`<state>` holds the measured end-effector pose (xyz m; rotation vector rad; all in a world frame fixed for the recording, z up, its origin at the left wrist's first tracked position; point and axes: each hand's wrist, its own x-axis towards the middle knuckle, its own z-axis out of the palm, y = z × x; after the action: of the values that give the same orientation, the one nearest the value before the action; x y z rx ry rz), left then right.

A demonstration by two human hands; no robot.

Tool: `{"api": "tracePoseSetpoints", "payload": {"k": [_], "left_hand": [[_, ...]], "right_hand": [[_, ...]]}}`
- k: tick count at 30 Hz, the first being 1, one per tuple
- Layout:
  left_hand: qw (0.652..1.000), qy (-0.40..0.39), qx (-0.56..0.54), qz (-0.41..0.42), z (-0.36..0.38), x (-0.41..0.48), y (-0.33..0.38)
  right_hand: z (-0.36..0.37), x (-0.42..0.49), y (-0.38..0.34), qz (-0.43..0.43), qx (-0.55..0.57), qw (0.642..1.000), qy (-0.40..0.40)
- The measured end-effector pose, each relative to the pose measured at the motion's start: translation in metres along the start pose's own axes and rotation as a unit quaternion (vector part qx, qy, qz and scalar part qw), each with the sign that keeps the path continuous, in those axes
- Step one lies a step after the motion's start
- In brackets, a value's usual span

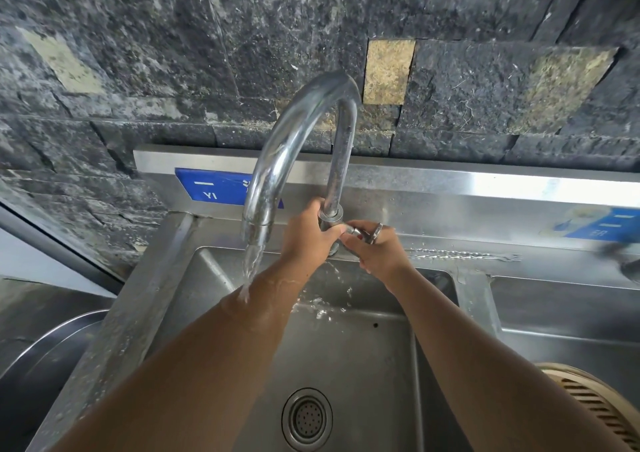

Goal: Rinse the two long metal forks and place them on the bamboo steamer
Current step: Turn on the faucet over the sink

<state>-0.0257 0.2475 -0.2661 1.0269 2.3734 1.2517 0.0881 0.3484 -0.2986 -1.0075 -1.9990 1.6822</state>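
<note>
A curved chrome tap (298, 133) is mounted at the back rim of a square stainless steel sink basin (214, 271). A long twisted metal fork (460, 254) is laid on the back ledge, right of the tap. A round bamboo steamer (588, 403) is set right of the basin, toward the front edge.

Both bare arms stretch forward over the sink (367, 365), and the hands meet at its back edge, pretty much touching each other. The left hand (306, 235) has its fingers curled round the foot of the tap (330, 214), wrist roughly in line with the forearm. The right hand (379, 252) comes in from the right side, fingertips pinching the little tap handle (356, 232). The left forearm is wet, with water landing on it partway up. The right forearm angles in from the lower right.
</note>
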Motion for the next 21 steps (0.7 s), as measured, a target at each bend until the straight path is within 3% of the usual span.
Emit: {"api": "tracePoseSetpoints", "payload": {"k": [9,15,18,21], "left_hand": [[0.999,-0.006,0.013,-0.049,0.004,-0.005,0.014],[0.994,0.070,0.076,-0.034,0.020,-0.066,0.006],[0.993,0.016,0.105,-0.041,0.039,-0.094,-0.004],[0.985,-0.065,0.155,0.032,0.061,-0.099,-0.003]], "right_hand": [[-0.013,-0.010,-0.005,0.061,0.026,0.997,-0.041],[-0.074,-0.027,0.012,0.060,-0.114,0.992,0.006],[-0.112,-0.033,0.019,0.056,-0.191,0.979,0.043],[-0.133,-0.033,0.023,0.018,-0.323,0.945,0.044]]}}
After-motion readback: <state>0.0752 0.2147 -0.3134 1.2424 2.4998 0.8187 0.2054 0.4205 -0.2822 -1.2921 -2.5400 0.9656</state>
